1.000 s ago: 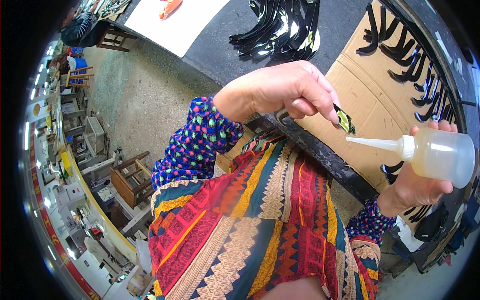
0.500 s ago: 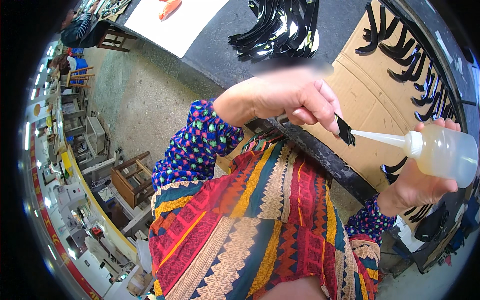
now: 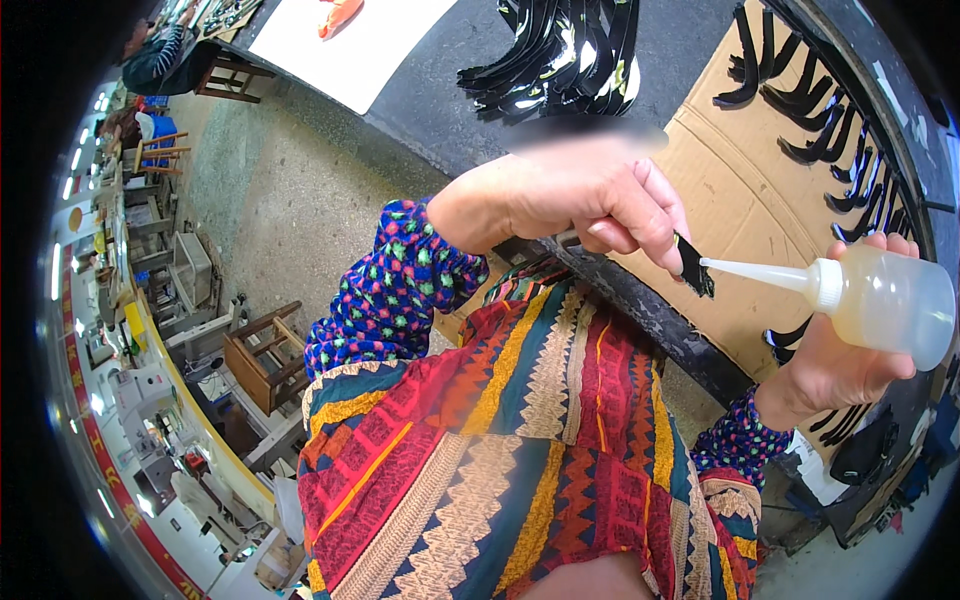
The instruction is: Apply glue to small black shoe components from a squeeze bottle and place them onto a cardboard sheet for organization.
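Note:
My left hand (image 3: 590,205) pinches a small black strip (image 3: 695,270) between thumb and fingers; its far end is hidden behind the hand. My right hand (image 3: 840,370) is wrapped round a translucent squeeze bottle (image 3: 895,305) with pale liquid inside. The bottle lies sideways, and its long white nozzle (image 3: 755,271) points left. At the edge of the black strip the nozzle's tip touches or nearly touches it. Beyond the left hand, a pile of glossy black curved strips (image 3: 570,60) rests on the dark table (image 3: 430,110).
A cardboard sheet (image 3: 720,190) covers the table's right part, with curved black pieces (image 3: 800,100) set along its far edge. White board (image 3: 350,50) with an orange item (image 3: 340,15) lies at the far left. A wooden stool (image 3: 265,355) and a seated person (image 3: 155,65) are off to the left.
The black strip in my left hand has shifted slightly right and down. The nozzle tip now sits a little higher along its edge. Both hands keep their hold.

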`<state>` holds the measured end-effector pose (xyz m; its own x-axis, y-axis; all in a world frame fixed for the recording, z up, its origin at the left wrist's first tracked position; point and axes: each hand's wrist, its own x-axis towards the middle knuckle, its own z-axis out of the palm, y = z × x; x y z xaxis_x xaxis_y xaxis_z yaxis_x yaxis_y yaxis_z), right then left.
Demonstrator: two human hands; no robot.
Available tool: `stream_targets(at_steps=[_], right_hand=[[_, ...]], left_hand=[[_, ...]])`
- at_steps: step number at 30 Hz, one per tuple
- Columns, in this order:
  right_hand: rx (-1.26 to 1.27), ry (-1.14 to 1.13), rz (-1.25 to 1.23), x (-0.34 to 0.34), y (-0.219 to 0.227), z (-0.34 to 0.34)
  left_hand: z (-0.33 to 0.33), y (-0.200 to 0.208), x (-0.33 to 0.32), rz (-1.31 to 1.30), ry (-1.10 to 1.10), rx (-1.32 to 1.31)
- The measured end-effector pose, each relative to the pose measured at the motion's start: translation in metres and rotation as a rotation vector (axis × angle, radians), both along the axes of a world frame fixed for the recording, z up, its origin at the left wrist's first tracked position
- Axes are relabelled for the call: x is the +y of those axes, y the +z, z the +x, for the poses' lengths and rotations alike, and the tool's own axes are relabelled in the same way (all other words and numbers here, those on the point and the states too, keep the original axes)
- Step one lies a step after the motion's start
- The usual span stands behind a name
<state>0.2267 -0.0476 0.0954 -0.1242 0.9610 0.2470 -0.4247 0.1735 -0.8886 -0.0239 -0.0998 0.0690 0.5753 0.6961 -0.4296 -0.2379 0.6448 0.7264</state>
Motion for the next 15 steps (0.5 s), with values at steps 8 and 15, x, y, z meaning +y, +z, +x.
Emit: stream_targets(at_steps=[8, 15], right_hand=[[0.010, 0.009, 0.003, 0.0012, -0.0033, 0.0049], [0.006, -0.015, -0.009, 0.0000, -0.0041, 0.0056]], left_hand=[[0.0013, -0.0018, 0.0012, -0.002, 0.012, 0.002], [0.0009, -0.0029, 0.0022, 0.002, 0.011, 0.010]])
